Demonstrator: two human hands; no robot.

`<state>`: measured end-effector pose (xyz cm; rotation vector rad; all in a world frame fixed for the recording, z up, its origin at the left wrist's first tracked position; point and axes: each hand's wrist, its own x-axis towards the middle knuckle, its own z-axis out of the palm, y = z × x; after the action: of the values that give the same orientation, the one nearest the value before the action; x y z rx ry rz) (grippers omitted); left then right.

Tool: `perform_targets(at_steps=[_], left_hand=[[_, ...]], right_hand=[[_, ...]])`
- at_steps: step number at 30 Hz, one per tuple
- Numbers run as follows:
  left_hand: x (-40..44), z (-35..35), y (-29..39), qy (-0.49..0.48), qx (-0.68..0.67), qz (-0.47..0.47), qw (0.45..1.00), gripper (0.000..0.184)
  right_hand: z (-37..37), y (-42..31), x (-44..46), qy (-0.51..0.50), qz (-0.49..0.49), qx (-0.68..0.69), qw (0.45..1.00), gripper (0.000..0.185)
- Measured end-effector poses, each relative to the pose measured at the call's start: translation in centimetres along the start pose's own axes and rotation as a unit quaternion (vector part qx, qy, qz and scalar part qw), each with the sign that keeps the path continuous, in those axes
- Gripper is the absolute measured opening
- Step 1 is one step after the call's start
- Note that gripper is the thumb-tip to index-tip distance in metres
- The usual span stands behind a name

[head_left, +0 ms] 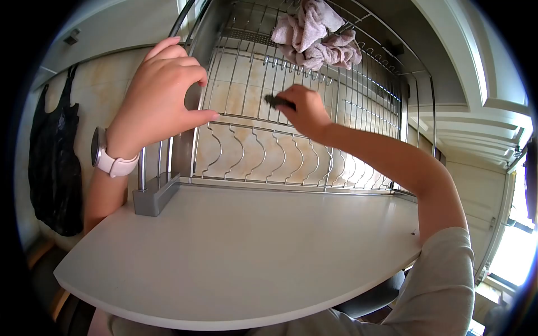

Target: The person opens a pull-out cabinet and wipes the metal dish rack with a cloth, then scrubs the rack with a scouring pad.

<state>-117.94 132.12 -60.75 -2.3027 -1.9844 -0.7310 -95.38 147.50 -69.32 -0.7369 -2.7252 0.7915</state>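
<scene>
We pinch a dark object (278, 102), perhaps a scrubber, in our right hand (305, 109), its near end hidden by the fingers. Our left hand (165, 92) curves wide, thumb well apart, visibly holding nothing. Beyond the right fingers, pink cloth (314, 35) on the wire rack (260, 181) is cut off above.

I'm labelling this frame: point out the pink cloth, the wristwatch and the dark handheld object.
Pink cloth (309, 33): head view, central folds.
Wristwatch (116, 164): head view, pink strap.
Dark object (278, 102): head view, exposed middle.

Head-worn view, facing forward, tilted down (close)
</scene>
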Motion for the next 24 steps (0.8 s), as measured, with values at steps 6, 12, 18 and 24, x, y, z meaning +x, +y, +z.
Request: perform_targets(at_steps=[6, 12, 18, 24], left_hand=[[0.1, -0.4, 0.2, -0.063, 0.014, -0.024, 0.998, 0.033], [0.0, 0.2, -0.1, -0.022, 0.006, -0.008, 1.000, 0.033], [0.1, 0.1, 0.1, -0.005, 0.007, -0.008, 1.000, 0.032], [0.0, -0.1, 0.0, -0.021, -0.003, -0.015, 1.000, 0.033]], right_hand=[[-0.5, 0.8, 2.2, 0.013, 0.058, 0.008, 0.998, 0.011], [-1.0, 0.0, 2.0, -0.021, 0.117, 0.030, 0.992, 0.014], [-0.2, 0.1, 0.4, 0.023, 0.025, 0.000, 0.999, 0.017], [-0.6, 0.0, 2.1, -0.019, 0.166, 0.037, 0.985, 0.018]])
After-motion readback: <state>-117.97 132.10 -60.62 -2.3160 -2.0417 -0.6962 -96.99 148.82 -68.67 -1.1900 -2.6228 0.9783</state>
